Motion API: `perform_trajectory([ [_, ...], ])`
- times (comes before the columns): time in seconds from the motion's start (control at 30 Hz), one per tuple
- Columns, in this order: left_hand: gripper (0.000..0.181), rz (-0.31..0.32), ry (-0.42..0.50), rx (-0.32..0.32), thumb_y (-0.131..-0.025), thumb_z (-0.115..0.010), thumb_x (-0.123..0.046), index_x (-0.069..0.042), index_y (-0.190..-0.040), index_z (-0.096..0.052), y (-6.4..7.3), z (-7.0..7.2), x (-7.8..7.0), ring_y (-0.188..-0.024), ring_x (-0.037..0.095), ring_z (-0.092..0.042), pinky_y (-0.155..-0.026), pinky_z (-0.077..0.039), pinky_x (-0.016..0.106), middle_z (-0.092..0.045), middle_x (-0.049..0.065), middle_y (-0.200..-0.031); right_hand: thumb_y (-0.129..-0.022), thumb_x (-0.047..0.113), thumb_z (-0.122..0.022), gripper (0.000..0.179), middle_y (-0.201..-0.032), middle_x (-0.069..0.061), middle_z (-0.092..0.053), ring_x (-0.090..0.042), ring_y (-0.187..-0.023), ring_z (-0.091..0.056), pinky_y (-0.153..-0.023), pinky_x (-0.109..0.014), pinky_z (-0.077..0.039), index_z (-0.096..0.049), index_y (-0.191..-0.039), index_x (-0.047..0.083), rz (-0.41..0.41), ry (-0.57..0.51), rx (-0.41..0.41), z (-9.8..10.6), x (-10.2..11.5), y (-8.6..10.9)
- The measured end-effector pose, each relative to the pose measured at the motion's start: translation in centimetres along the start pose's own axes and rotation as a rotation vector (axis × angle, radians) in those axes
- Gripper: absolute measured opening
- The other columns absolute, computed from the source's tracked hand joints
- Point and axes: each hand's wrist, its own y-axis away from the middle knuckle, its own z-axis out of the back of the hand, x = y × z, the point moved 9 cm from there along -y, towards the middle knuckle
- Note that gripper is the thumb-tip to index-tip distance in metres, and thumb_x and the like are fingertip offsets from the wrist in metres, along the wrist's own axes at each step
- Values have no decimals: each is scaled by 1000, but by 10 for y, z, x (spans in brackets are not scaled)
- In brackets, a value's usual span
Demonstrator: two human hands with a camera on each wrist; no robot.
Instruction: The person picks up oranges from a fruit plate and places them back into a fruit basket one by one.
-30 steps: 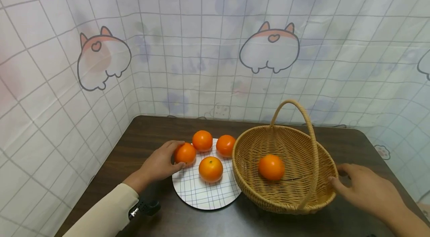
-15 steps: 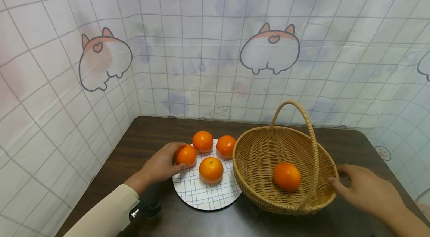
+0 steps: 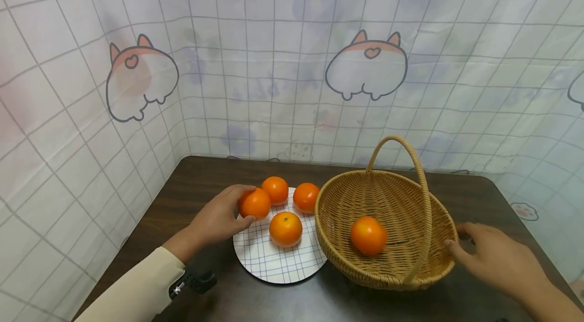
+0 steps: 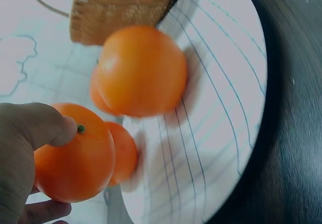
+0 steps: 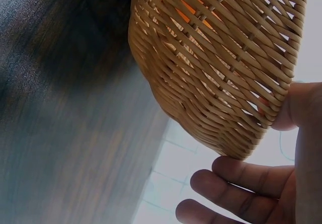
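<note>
My left hand (image 3: 223, 213) grips an orange (image 3: 255, 204) at the left side of the round plate (image 3: 283, 271). In the left wrist view its thumb lies beside the small green stem of this held orange (image 4: 75, 158). Another orange (image 3: 286, 229) sits mid-plate, with an orange (image 3: 275, 190) behind it and an orange (image 3: 306, 198) beside the basket. My right hand (image 3: 497, 256) pinches the right rim of the wicker basket (image 3: 342, 266); the right wrist view has the thumb inside and fingers outside. One orange (image 3: 368, 236) lies inside the basket.
A dark wooden table (image 3: 205, 180) carries everything. The basket's arched handle (image 3: 424, 200) rises over its right part. Behind and to the left hangs a white checked curtain (image 3: 283, 83) with cartoon prints. A black strap device (image 3: 196, 281) is on the left wrist.
My left hand has raised its orange slightly, up and to the right. The orange in the basket rolled right and then back left. My right hand stays on the rim.
</note>
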Motion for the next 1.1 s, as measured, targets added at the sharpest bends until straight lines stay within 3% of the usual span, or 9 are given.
perform_trajectory([
  [0.63,65,-125,24,0,-84,-84,-27,-11,-141,-56,-7,20,-65,-123,25,-59,-100,-52,44,-55,6,-143,-96,65,-58,69,-107,-18,-71,-39,-90,-68,-54,-50,-54,-69,-122,2,2,7,3,2,1,1],
  [1.1,65,-166,109,25,-86,-83,-27,-13,-143,-54,-17,21,-92,-122,20,-58,-99,-52,40,-53,1,-145,-96,63,-60,67,-106,-18,-72,-38,-88,-68,-55,-51,-54,-69,-120,1,16,8,-9,2,1,1],
])
